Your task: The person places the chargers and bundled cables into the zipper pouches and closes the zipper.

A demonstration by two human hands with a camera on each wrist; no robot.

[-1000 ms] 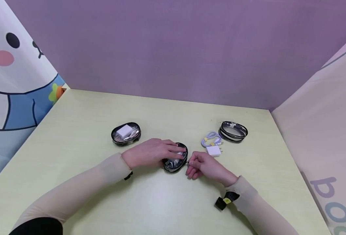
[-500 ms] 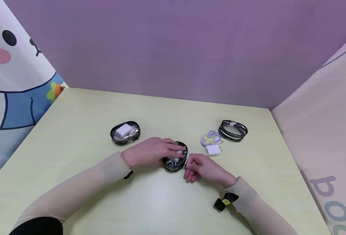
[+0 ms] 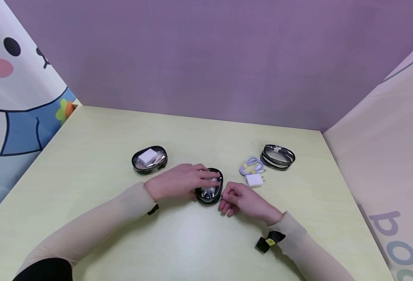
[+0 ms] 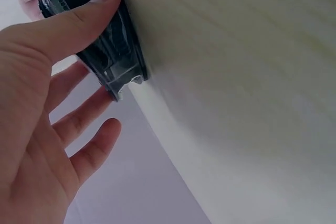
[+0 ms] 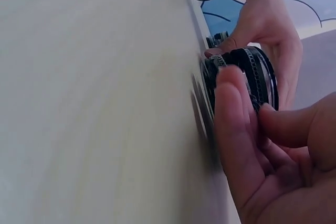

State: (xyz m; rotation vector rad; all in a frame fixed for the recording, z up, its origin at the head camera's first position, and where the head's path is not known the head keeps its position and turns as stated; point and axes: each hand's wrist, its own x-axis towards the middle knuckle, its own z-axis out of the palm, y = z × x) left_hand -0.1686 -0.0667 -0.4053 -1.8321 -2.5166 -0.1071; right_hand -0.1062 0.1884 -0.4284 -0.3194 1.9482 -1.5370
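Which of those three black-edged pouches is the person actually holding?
The middle pouch: the left hand grips it, with the right hand at its edge. Neither hand touches the left pouch or the right pouch.

Bright in head view, softly shadowed, with pale glare on the worktop (image 3: 192, 242); dimmer, softer in wrist views

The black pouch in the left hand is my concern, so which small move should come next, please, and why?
Probably the right hand should ease what looks like a small zipper pull along the toothed zipper: it appears to pinch that pull at the edge of the black pouch, while the left hand grips and steadies the pouch.
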